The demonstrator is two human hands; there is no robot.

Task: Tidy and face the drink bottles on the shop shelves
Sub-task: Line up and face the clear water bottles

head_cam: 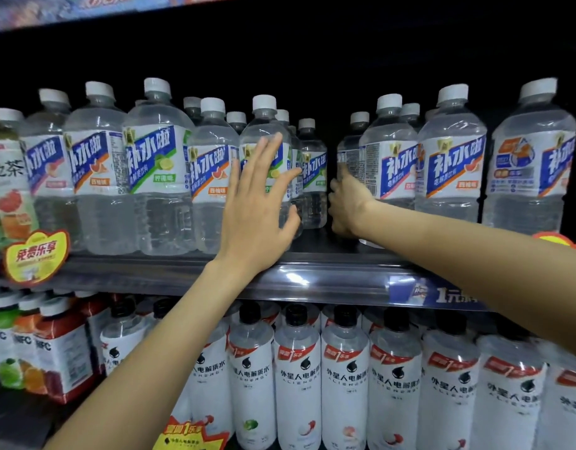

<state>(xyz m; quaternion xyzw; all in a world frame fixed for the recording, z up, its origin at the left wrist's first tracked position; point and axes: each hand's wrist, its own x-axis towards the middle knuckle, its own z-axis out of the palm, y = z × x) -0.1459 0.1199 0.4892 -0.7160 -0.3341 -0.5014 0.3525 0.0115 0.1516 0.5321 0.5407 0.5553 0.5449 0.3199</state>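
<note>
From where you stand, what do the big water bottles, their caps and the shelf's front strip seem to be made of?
The water bottles look like clear thin plastic: you see liquid and ribbing through the walls. Their labels look like glossy printed film. The caps seem matte white plastic. The shelf's front strip looks like clear glossy plastic over a dark, perhaps metal, edge, judging by the glare.

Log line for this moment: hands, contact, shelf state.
left hand: open, fingers spread on green-label bottle | right hand: grips set-back bottle beside gap | upper shelf: front row has a gap
</note>
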